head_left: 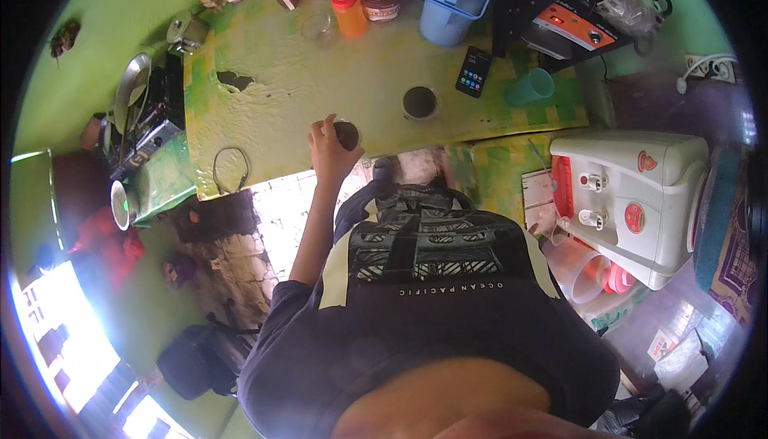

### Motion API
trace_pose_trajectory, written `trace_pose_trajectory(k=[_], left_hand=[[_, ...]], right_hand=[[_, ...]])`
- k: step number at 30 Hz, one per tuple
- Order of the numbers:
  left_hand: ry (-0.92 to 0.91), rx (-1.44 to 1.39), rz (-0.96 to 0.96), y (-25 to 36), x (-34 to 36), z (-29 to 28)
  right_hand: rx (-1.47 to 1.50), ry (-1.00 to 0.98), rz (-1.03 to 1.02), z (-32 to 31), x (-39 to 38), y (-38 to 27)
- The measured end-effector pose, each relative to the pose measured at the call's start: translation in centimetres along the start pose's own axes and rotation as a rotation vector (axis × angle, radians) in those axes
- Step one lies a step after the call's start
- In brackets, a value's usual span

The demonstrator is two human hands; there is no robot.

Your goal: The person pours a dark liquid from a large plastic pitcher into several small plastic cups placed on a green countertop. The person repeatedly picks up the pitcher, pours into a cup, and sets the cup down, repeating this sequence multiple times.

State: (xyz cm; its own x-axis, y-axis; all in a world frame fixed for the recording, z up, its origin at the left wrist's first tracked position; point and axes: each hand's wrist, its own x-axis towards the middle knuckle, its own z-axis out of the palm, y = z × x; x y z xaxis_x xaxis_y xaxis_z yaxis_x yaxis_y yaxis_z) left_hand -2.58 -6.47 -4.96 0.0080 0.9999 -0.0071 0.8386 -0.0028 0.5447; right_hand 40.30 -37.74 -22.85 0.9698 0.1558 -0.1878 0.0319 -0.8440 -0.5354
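Smooth see-through cup (pixel 347 134), wrinkled glossy plastic tablecloth (pixel 276 115)

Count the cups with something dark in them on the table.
2. One dark-filled cup is in the left hand; the second cup stands to its right, left of the phone. I see no others.

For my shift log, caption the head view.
Left hand holding a dark-filled cup at a green table, a second cup and phone to its right.

One cup (pixel 347 136) is left of another cup (pixel 420 103) and a phone (pixel 474 72).
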Motion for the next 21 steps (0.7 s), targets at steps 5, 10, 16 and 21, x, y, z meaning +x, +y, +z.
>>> trace_pose_trajectory(k=[5,10,16,21], left_hand=[[-0.038,-0.015,0.030,2.4,-0.6,-1.5],[-0.010,-0.028,0.159,4.1,-1.1,-2.0],[-0.110,-0.061,0.256,6.5,-1.8,-2.9],[-0.169,-0.145,0.348,8.9,-2.1,-4.3]], right_hand=[[0.163,-0.233,0.028,3.9,-1.6,-2.7],[0.229,-0.613,-0.705,4.9,-6.6,-15.2],[0.267,-1.015,-1.157,3.6,-14.1,-29.0],[0.459,-1.079,-1.362,4.2,-18.5,-33.1]])
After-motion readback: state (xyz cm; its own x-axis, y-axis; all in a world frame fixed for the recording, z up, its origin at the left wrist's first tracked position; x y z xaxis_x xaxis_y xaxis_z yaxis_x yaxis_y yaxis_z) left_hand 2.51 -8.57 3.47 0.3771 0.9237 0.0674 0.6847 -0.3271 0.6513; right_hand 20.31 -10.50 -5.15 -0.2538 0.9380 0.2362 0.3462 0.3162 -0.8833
